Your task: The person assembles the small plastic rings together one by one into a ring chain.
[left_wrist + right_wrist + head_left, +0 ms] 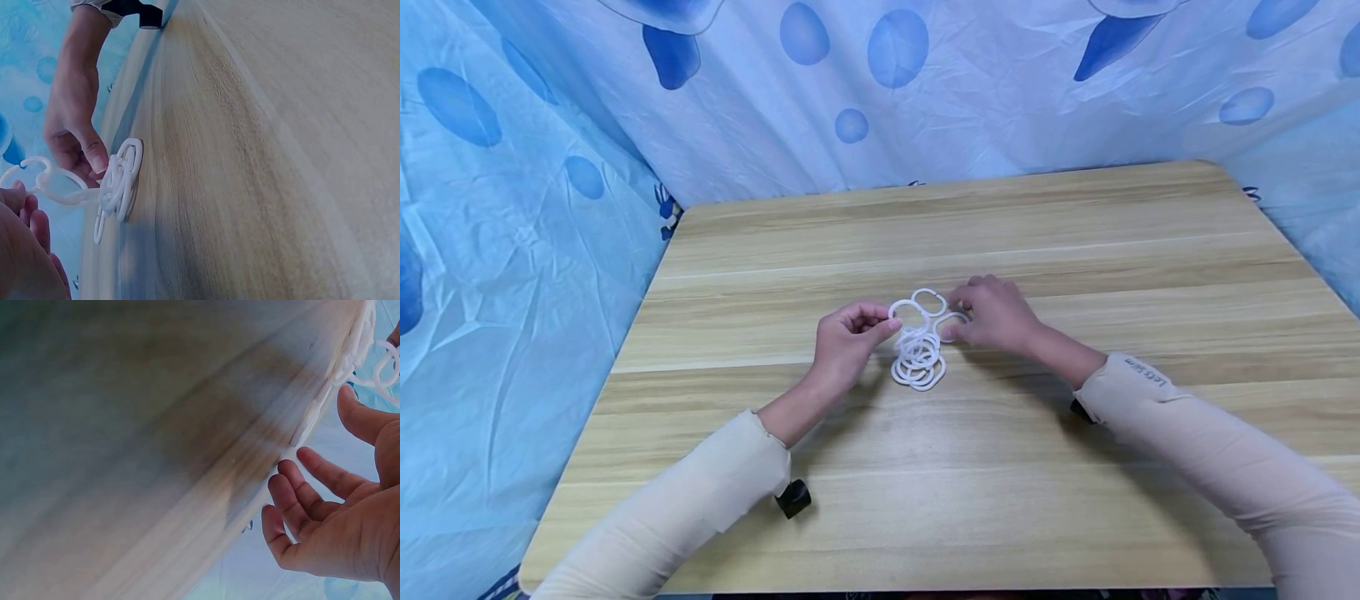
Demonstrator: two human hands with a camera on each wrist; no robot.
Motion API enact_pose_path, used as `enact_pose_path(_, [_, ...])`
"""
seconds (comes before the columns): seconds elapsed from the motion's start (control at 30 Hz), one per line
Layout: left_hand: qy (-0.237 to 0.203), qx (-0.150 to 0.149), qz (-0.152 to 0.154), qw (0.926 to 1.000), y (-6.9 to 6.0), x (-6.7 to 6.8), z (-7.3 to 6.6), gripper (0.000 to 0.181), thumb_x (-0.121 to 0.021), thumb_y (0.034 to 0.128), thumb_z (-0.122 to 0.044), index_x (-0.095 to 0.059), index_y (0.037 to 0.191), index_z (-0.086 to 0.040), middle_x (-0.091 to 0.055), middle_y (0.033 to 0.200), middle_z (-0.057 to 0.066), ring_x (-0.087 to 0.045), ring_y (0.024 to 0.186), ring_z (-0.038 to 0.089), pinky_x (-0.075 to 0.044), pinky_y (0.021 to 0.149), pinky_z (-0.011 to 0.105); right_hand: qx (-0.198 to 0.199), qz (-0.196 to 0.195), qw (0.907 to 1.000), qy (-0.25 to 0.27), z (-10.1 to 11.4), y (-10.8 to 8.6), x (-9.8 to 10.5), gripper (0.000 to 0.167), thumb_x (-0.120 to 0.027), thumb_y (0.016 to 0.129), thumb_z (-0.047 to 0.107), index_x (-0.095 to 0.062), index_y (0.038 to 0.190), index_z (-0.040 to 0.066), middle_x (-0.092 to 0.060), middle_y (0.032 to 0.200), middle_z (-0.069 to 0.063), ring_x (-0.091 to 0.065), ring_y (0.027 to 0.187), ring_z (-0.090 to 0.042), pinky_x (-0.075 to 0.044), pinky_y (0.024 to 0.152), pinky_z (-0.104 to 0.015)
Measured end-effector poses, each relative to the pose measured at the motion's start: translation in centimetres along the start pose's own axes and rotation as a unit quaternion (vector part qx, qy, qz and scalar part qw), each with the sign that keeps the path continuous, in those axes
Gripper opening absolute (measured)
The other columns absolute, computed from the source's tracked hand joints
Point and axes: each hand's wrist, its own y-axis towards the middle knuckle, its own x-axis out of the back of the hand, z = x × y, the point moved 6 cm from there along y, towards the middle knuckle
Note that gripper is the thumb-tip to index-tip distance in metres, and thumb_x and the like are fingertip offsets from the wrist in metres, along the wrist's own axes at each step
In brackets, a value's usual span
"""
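Note:
My left hand pinches a white plastic ring between thumb and index finger, at the left of a cluster of white rings. In the left wrist view the pinched piece is raised and hooked to other rings, one with a small gap. My right hand is at the cluster's right, thumb and index finger spread on either side of another ring. The right wrist view shows its fingers apart and loosely bent, with nothing pinched. A further ring lies at the far side.
The rings lie near the middle of a wood-grain table. A blue patterned curtain hangs behind it and along the left side. A black wrist device sits under the left sleeve.

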Motion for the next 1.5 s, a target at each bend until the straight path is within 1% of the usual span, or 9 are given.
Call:
enact_pose_path(0.17, [0.002,0.0,0.002,1.0,-0.1,-0.1,-0.1,0.019,-0.077,0.0796,-0.006,-0.068,0.094,0.002,-0.067,0.08,0.001,-0.06,0.073,0.009,-0.048,0.064,0.016,-0.01,0.015,0.9991,-0.039,0.2,0.0,-0.4,0.052,-0.083,0.069,0.046,-0.072,0.102,0.008,-0.063,0.091,-0.01,-0.055,0.085,-0.029,-0.041,0.079,-0.051])
enact_pose_path(0.3, [0.003,0.002,0.003,1.0,0.0,-0.1,0.0,0.019,-0.077,0.0798,-0.006,-0.069,0.094,0.003,-0.067,0.079,0.001,-0.059,0.073,0.009,-0.048,0.063,0.016,-0.007,0.017,0.9979,-0.062,0.4,0.0,-0.7,0.056,-0.084,0.068,0.046,-0.072,0.106,0.007,-0.062,0.091,-0.01,-0.055,0.087,-0.029,-0.041,0.083,-0.053])
enact_pose_path(0.67, [0.004,0.009,0.003,0.9999,0.0,-0.1,0.0,0.019,-0.077,0.0802,-0.006,-0.068,0.094,0.003,-0.066,0.078,0.001,-0.058,0.071,0.009,-0.047,0.063,0.016,0.003,-0.002,0.996,-0.089,1.1,-0.3,-0.8,0.046,-0.083,0.071,0.04,-0.074,0.102,0.007,-0.062,0.087,-0.008,-0.055,0.086,-0.029,-0.04,0.079,-0.048])
enact_pose_path(0.9, [0.011,0.008,0.005,0.9999,-0.1,-0.1,-0.1,0.02,-0.077,0.0802,-0.007,-0.068,0.095,0.003,-0.067,0.08,0.002,-0.059,0.072,0.01,-0.048,0.063,0.016,0.006,0.001,0.9948,-0.101,1.1,-0.3,-0.7,0.047,-0.079,0.073,0.043,-0.072,0.102,0.007,-0.063,0.092,-0.01,-0.056,0.092,-0.031,-0.041,0.083,-0.05])
enact_pose_path(1.07, [0.014,0.012,0.006,0.9998,0.0,-0.3,0.1,0.02,-0.077,0.0798,-0.007,-0.068,0.095,0.002,-0.067,0.082,0.003,-0.058,0.072,0.01,-0.048,0.064,0.017,0.021,-0.003,0.9942,-0.105,1.0,-0.1,-0.3,0.042,-0.074,0.074,0.044,-0.071,0.094,0.008,-0.065,0.088,-0.007,-0.057,0.086,-0.028,-0.04,0.079,-0.047])
enact_pose_path(1.17, [0.015,0.014,0.006,0.9998,0.0,-0.4,0.1,0.019,-0.077,0.0797,-0.007,-0.069,0.094,0.001,-0.067,0.081,0.003,-0.058,0.071,0.01,-0.048,0.063,0.018,0.025,-0.02,0.9962,-0.081,0.8,0.1,0.5,0.035,-0.071,0.074,0.042,-0.069,0.084,0.008,-0.063,0.078,-0.005,-0.055,0.075,-0.024,-0.038,0.075,-0.043])
enact_pose_path(1.3, [0.015,0.012,0.005,0.9998,0.0,-0.5,-0.1,0.017,-0.077,0.0797,-0.007,-0.069,0.093,0.0,-0.067,0.08,0.003,-0.058,0.071,0.01,-0.048,0.063,0.018,0.023,-0.062,0.9978,0.005,0.5,0.5,2.2,0.031,-0.072,0.075,0.036,-0.068,0.083,0.006,-0.063,0.074,-0.005,-0.054,0.069,-0.021,-0.039,0.072,-0.039])
enact_pose_path(1.4, [0.012,0.013,0.005,0.9998,0.0,-0.6,-0.2,0.018,-0.077,0.0796,-0.006,-0.069,0.093,0.001,-0.067,0.081,0.003,-0.058,0.071,0.01,-0.048,0.063,0.017,0.01,-0.08,0.9929,0.088,0.3,0.7,3.2,0.033,-0.076,0.076,0.032,-0.07,0.091,0.004,-0.067,0.083,-0.008,-0.059,0.077,-0.022,-0.045,0.074,-0.039])
enact_pose_path(1.5, [0.009,0.021,0.006,0.9997,0.1,-0.7,-0.1,0.019,-0.078,0.0794,-0.007,-0.069,0.094,0.001,-0.067,0.081,0.002,-0.059,0.072,0.01,-0.048,0.064,0.017,-0.014,-0.081,0.983,0.164,0.0,0.7,3.7,0.035,-0.078,0.076,0.029,-0.069,0.097,0.002,-0.066,0.089,-0.01,-0.06,0.086,-0.025,-0.047,0.08,-0.042])
